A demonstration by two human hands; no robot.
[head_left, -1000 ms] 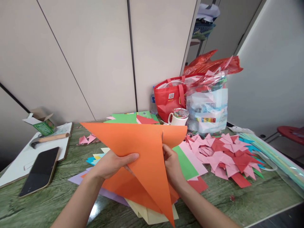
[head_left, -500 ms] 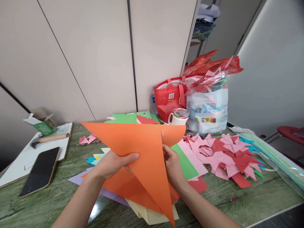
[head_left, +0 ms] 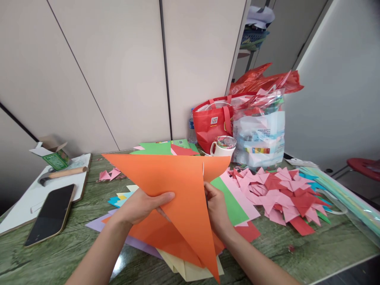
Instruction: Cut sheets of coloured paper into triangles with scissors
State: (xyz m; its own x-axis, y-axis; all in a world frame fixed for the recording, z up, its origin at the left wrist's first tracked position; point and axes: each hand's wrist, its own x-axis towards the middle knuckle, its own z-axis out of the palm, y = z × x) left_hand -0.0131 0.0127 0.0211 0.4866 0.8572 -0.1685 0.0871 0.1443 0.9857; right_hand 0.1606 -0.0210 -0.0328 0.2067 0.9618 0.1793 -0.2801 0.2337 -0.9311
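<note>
My left hand (head_left: pixel 145 204) grips a large folded sheet of orange paper (head_left: pixel 181 186), thumb on its front face and fingers behind. The paper stands upright above the table, its long edge on top and one point hanging down. At its right side, my right hand (head_left: pixel 216 206) is closed on scissors, mostly hidden by the fingers and paper. A thin pale scissor blade (head_left: pixel 203 168) shows at a slit in the paper, with a flap (head_left: pixel 218 166) curling off to the right. Beneath lie more coloured sheets, among them a green sheet (head_left: pixel 234 206) and a purple sheet (head_left: pixel 142 245).
Folded pink and red paper pieces (head_left: pixel 282 190) are heaped on the right. Behind stand a white mug (head_left: pixel 222 147), a red bag (head_left: pixel 208 128) and a clear plastic bag (head_left: pixel 259 136). A phone (head_left: pixel 52 215), a hammer (head_left: pixel 63 173) and a small green box (head_left: pixel 55 156) are at left.
The flap at the paper's right side has drawn in slightly to the left. Both hands keep nearly the same place and grip.
</note>
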